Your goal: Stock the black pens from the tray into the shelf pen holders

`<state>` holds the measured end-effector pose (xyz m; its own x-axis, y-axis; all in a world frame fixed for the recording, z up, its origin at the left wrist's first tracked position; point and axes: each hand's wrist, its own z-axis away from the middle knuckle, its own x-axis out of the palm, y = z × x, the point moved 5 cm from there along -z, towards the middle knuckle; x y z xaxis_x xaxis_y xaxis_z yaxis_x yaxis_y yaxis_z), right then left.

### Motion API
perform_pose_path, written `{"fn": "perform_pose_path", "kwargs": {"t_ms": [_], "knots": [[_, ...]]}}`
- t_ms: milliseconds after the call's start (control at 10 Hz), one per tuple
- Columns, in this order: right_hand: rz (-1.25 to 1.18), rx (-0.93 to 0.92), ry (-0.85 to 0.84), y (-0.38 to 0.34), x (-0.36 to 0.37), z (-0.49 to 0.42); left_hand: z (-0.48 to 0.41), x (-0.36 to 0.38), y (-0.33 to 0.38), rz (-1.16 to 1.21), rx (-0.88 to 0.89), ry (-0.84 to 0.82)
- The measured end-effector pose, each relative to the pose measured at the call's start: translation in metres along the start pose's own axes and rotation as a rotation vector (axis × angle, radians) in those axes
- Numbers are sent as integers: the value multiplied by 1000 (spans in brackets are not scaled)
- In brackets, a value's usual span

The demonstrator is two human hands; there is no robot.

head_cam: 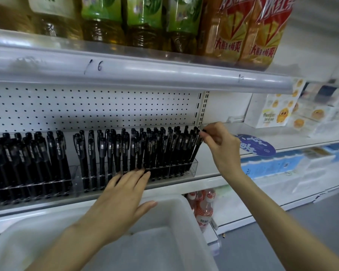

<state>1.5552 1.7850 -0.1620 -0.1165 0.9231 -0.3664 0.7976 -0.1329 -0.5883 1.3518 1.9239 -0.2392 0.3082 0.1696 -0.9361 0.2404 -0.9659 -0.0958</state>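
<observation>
- The black pen (pixel 196 148) I'm handling stands at the far right end of the right pen holder (pixel 193 167). Its tip is down inside and its cap is up, and its long axis is near upright, leaning right at the top.
- My right hand (pixel 221 147) pinches that pen's cap end between thumb and fingertips, with the other fingers curled.
- The other pens (pixel 125 151) fill the same clear holder, caps up and packed close.
- My left hand (pixel 121 196) is flat, fingers straight. The fingertips touch the holder's front near its middle, and the thumb is spread over the tray.
- A second holder (pixel 27 189) to the left is also full of black pens.
- The white tray (pixel 184 206) sits just below the shelf edge (pixel 204 180).
- Behind the pens is a pegboard (pixel 86 108), and drink bottles (pixel 145 22) stand on the shelf above.
</observation>
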Motion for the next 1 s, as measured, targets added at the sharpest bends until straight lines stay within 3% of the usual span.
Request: {"fn": "perform_pose_path", "kwargs": {"t_ms": [300,1000], "knots": [[160,-71,-11,-3,5,1,-1,-2,1,23,-10,-97],[197,-19,0,-14,-9,8,8,-32,-3,131,-8,-136]]}}
